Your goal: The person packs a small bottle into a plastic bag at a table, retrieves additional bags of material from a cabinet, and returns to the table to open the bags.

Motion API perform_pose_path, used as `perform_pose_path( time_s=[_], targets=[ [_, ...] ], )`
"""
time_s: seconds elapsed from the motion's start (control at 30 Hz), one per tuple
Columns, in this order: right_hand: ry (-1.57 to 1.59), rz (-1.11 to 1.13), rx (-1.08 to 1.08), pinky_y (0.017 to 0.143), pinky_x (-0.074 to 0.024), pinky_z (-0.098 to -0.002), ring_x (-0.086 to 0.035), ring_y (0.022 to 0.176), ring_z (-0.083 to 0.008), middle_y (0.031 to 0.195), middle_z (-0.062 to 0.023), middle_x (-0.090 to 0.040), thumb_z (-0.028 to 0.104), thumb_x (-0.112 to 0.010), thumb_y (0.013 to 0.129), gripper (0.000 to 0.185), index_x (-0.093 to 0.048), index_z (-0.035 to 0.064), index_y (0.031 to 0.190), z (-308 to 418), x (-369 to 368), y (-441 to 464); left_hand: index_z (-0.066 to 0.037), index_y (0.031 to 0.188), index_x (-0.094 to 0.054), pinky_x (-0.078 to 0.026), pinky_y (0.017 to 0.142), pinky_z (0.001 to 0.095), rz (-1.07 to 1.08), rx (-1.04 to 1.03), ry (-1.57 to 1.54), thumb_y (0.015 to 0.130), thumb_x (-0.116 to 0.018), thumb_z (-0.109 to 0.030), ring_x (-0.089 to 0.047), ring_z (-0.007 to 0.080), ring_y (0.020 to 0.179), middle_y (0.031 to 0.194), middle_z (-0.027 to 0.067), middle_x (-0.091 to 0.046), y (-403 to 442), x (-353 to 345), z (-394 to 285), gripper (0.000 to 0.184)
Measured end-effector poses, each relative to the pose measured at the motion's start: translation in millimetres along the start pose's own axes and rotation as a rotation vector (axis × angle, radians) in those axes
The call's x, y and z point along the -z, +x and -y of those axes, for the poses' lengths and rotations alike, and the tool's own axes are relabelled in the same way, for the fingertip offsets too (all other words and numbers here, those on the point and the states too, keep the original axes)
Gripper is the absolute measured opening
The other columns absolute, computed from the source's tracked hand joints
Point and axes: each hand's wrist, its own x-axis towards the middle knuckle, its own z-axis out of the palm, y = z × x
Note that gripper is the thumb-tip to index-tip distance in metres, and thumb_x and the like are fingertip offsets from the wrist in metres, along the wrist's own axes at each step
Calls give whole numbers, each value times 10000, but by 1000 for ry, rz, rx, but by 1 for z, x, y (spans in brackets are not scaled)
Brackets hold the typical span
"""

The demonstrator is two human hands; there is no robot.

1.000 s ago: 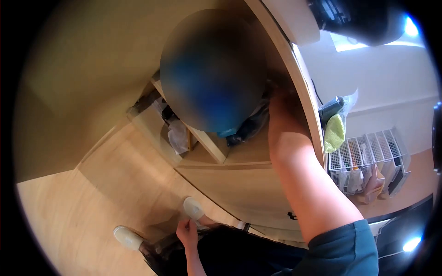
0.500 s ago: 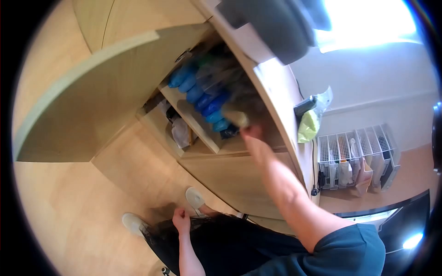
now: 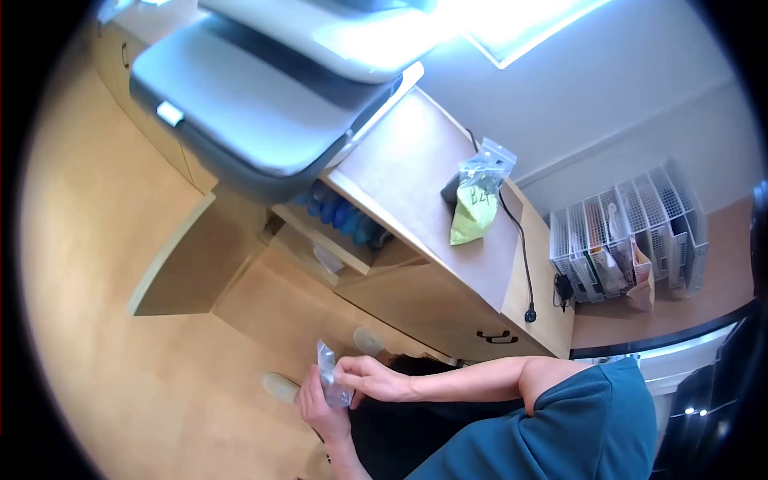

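Note:
A small clear plastic bag (image 3: 326, 357) is between my two hands, low in the view above the floor. My left hand (image 3: 320, 406) grips it from the lower left, with the fingers wrapped along its side. From the right, my right hand (image 3: 374, 379) pinches the same bag near its middle, fingers curled. What the bag contains, if anything, I cannot make out. Beyond my hands, several blue bundles (image 3: 342, 214) sit on a shelf inside the cabinet (image 3: 400, 312), partly hidden under its top edge.
The cabinet door (image 3: 192, 268) stands open on the left. A large grey lidded appliance (image 3: 248, 96) overhangs the cabinet. On top lie a zip bag with a light green packet (image 3: 474, 212) and a cable with a plug (image 3: 530, 314). A white wire rack (image 3: 624, 232) holds papers.
My right hand has come out of the cabinet and down to my left hand. The clear bag is now between both hands. The view has shifted, showing more of the cabinet top.

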Motion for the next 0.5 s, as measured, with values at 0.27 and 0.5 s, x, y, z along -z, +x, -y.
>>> perform_pose_path(
  time_s=[0.27,0.5],
  targets=[
    [-1154,-1044,1104,1075,-406,-452,-537,1264,-340,1342,-181,-568,132,-845,725,806,-450,3,1415,176,233,-91,67,1273,-576,-520,913,373,-181,420,-609,803,-820,-37,-628,242,1023,1188,143,-643,-45,30,-89,539],
    [-1154,-592,466,973,-495,-433,-655,1076,-320,1145,-161,-701,312,-885,634,776,-595,84,1317,224,394,-77,38,1314,-564,-554,868,373,-384,695,-1069,891,-680,-1,-657,220,999,1149,112,-649,-45,79,-206,440]
  ],
)
